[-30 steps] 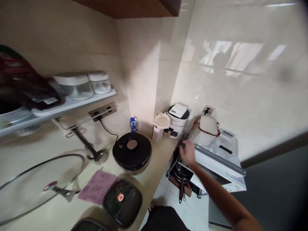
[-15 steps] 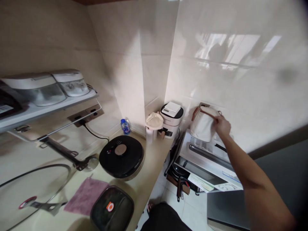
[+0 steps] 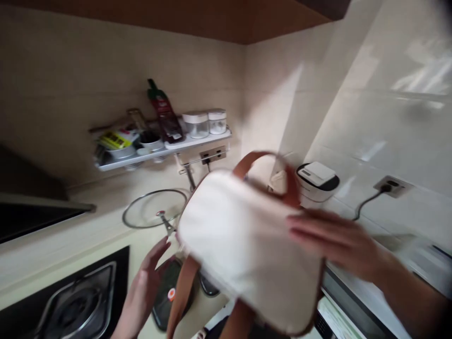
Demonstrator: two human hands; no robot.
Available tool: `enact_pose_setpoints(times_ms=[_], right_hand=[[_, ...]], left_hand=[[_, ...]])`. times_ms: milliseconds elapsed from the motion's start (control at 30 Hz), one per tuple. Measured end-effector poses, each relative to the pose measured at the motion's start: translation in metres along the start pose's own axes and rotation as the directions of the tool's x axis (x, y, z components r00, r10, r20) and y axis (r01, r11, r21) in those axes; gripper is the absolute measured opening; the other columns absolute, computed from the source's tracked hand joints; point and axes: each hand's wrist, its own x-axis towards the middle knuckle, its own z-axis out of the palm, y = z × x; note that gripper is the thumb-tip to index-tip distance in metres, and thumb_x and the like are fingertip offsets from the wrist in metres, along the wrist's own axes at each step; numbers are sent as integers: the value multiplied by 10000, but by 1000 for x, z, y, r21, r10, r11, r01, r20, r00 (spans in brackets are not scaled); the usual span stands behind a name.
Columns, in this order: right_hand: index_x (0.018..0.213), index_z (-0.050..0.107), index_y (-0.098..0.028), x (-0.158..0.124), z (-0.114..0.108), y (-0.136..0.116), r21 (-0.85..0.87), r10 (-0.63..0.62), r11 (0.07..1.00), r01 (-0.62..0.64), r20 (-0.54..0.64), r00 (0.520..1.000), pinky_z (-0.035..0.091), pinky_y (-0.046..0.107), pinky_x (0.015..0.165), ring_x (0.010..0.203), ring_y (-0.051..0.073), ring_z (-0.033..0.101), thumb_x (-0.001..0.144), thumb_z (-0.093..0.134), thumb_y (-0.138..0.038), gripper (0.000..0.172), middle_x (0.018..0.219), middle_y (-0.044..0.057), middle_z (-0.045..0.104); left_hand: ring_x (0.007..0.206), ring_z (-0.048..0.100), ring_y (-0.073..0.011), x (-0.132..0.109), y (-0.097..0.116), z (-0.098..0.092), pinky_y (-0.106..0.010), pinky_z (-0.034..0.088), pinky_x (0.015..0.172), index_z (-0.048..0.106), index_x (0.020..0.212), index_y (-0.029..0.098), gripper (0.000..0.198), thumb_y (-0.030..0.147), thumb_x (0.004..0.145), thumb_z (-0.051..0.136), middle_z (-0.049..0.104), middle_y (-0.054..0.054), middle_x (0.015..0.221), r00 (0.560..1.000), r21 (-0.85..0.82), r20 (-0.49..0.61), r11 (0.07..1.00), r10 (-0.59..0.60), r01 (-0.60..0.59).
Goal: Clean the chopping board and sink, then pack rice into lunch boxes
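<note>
While a cream padded bag [image 3: 243, 249] with tan straps [image 3: 181, 301] tilts in the air above the counter [image 3: 148, 249], the right hand [image 3: 339, 242] has its fingers [image 3: 310, 230] stretched across the bag's right side, though blur hides whether they grip it. The left hand [image 3: 141, 287] is open, fingers spread, just beside the lower strap and holding nothing. Below lie a dark pan lid [image 3: 165, 294] and a gas burner [image 3: 79, 301]; behind stand a glass pot lid [image 3: 154, 208] and a white kitchen appliance [image 3: 316, 181].
</note>
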Motion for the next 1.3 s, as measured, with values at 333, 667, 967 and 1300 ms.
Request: enact_pose_setpoints(times_ms=[333, 667, 967, 1300], right_hand=[[1506, 523, -237, 65, 197, -31, 613, -18, 788, -51, 106, 994, 580, 353, 1052, 1293, 226, 639, 1023, 544, -203, 485, 1498, 164, 570], [1296, 722, -243, 101, 237, -47, 623, -68, 760, -182, 356, 932, 539, 381, 1083, 1277, 262, 639, 1061, 471, -385, 372, 1367, 127, 662], [1194, 728, -214, 113, 288, -73, 403, -29, 908, -112, 327, 945, 582, 371, 1004, 1174, 270, 689, 988, 613, -404, 303, 1292, 128, 698], [1324, 593, -204, 112, 289, -97, 369, 53, 928, -44, -14, 998, 513, 595, 1046, 1278, 382, 557, 841, 759, -475, 579, 1367, 187, 570]], left_hand=[[1045, 760, -337, -87, 47, -56, -378, 624, 869, 631, 1430, 167, 800, 454, 726, 881, 790, -148, 1178, 883, -437, -160, 834, -442, 338], [1229, 667, -309, -135, 51, -98, -382, 520, 1051, 682, 1384, 203, 526, 522, 973, 609, 713, -110, 1365, 924, -22, -378, 998, -65, 61], [1341, 594, -267, -137, 62, -110, -408, 442, 1153, 704, 1333, 269, 365, 353, 1046, 495, 690, -88, 1406, 885, 453, -271, 861, 378, -229], [1090, 668, -263, -95, 55, -122, -349, 489, 965, 748, 1245, 206, 470, 543, 974, 564, 768, -67, 1183, 786, 45, -618, 998, -2, 37]])
